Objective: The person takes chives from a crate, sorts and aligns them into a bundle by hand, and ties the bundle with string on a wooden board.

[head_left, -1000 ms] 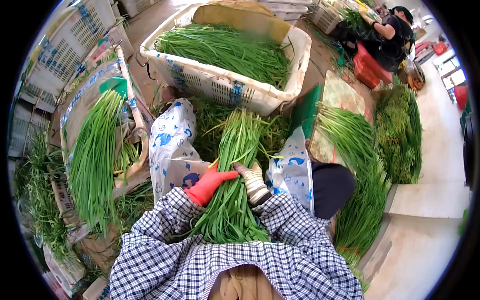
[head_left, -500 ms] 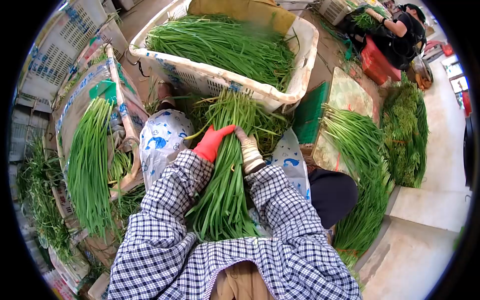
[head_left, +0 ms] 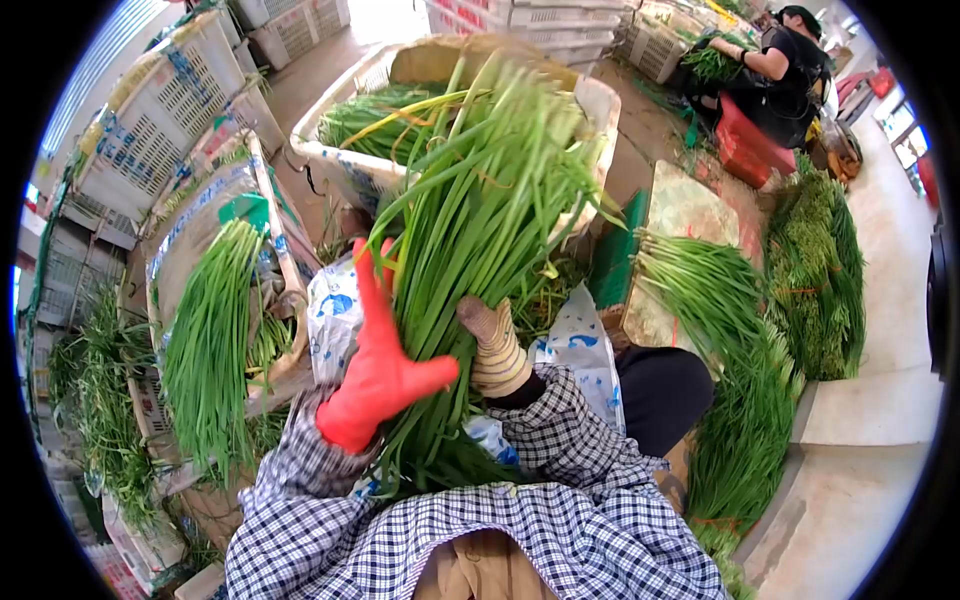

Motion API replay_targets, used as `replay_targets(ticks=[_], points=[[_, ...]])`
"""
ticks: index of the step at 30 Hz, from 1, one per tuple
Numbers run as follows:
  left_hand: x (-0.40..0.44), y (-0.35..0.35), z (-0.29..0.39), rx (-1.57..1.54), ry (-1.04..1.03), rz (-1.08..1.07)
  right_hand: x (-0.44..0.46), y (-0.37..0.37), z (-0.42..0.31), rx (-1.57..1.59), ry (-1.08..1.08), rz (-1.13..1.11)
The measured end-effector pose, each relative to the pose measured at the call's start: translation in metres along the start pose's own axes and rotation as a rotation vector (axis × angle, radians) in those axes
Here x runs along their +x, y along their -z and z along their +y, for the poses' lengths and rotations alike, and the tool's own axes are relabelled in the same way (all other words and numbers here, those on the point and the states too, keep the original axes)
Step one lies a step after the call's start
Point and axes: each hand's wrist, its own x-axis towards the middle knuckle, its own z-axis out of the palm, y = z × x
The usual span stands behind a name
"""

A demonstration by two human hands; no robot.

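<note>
A thick bunch of long green stalks (head_left: 470,230) is raised in front of me, its pale ends blurred over a white crate (head_left: 350,170) that holds more greens. My right hand (head_left: 495,350), in a striped, dark-tipped glove, is closed round the bunch from the right. On the left side my left hand (head_left: 385,370), in a red glove, lies against the stalks with its thumb and fingers spread apart. The leafy lower ends hang between my checked sleeves.
Trimmed greens (head_left: 215,340) lie on a covered crate at left. At right, another bunch (head_left: 700,280) rests on a board (head_left: 690,205) beside long green piles (head_left: 815,270). A co-worker in black (head_left: 785,75) handles greens at upper right, near a red stool (head_left: 750,140).
The bunch has risen toward the camera and its pale ends now cover part of the crate. My left hand has opened from its grip; my right hand still holds on.
</note>
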Motion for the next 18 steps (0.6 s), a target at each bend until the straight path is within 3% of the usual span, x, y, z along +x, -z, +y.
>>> replay_targets(ticks=[3,5,7,9,10,11,12,13,15,16,18], points=[[-0.036,0.002,0.008,-0.128,0.187,-0.093,-0.001,-0.025,-0.008,0.147,0.045,-0.013],[-0.045,-0.001,0.009,-0.018,0.183,0.005,0.0,-0.023,0.006,0.214,0.032,-0.007],[-0.057,0.015,0.004,-0.143,0.492,-0.079,0.005,-0.027,0.001,0.231,-0.085,-0.001],[-0.069,0.036,0.007,-0.14,0.495,-0.044,0.026,-0.019,-0.026,0.097,0.018,-0.053],[-0.076,0.048,0.011,-0.047,0.496,-0.079,0.038,0.002,-0.026,0.178,-0.027,0.129],[-0.084,0.06,0.014,0.046,0.499,-0.117,0.033,-0.018,-0.049,0.182,-0.042,0.129],[-0.096,0.07,0.013,0.153,0.442,-0.099,0.04,-0.016,-0.06,0.222,-0.181,0.391],[-0.103,0.08,0.015,0.151,0.454,-0.085,0.051,0.008,-0.051,0.339,-0.202,0.356],[-0.115,0.098,0.021,0.35,0.504,-0.119,0.099,0.115,-0.014,-0.143,0.033,0.478],[-0.121,0.103,0.019,0.399,0.451,-0.118,0.105,0.124,-0.011,-0.175,0.065,0.562],[-0.12,0.107,0.028,0.468,0.459,-0.133,0.129,0.193,-0.016,-0.216,0.136,0.425]])
